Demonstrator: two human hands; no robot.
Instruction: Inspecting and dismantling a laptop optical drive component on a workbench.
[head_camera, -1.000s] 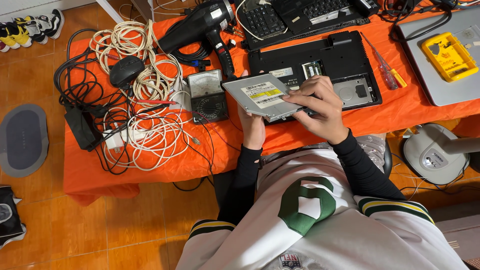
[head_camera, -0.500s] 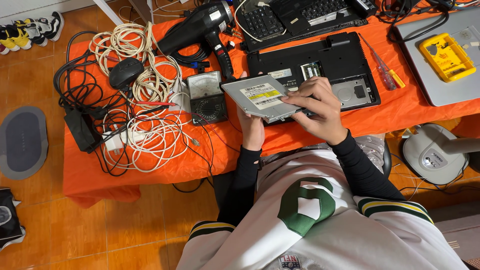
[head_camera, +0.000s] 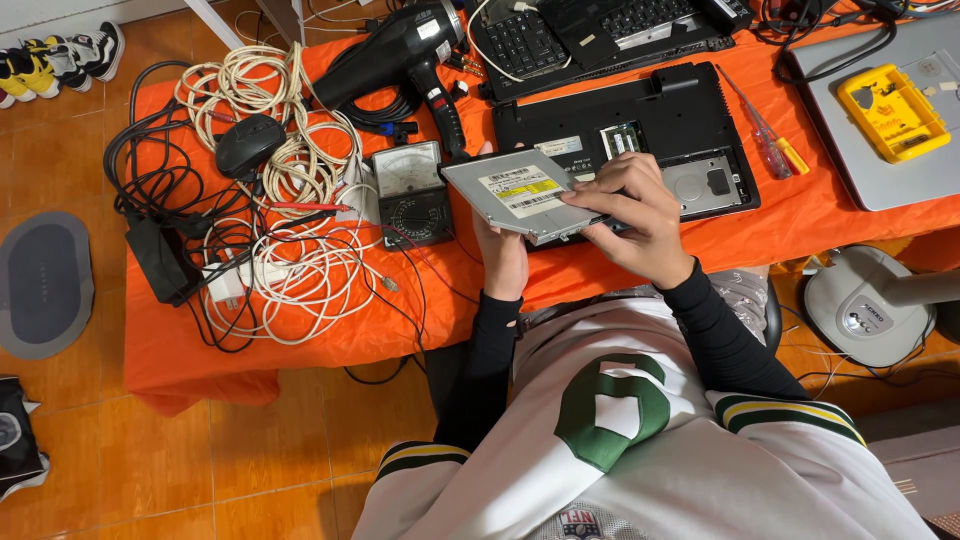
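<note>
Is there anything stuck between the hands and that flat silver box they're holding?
No, nothing visible. The left hand props the flat silver drive from underneath, and the right hand pinches its near edge, skin right on metal. It is lifted above the open black laptop base on the orange table.

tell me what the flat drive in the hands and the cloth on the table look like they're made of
The drive looks like thin sheet metal with a dull silver-grey finish; it shows flat faces, crisp edges and a pale label stuck on top. The left hand supports it from below and the right hand grips its edge. The table cloth looks like matte orange fabric, since it creases and hangs over the table edge.
</note>
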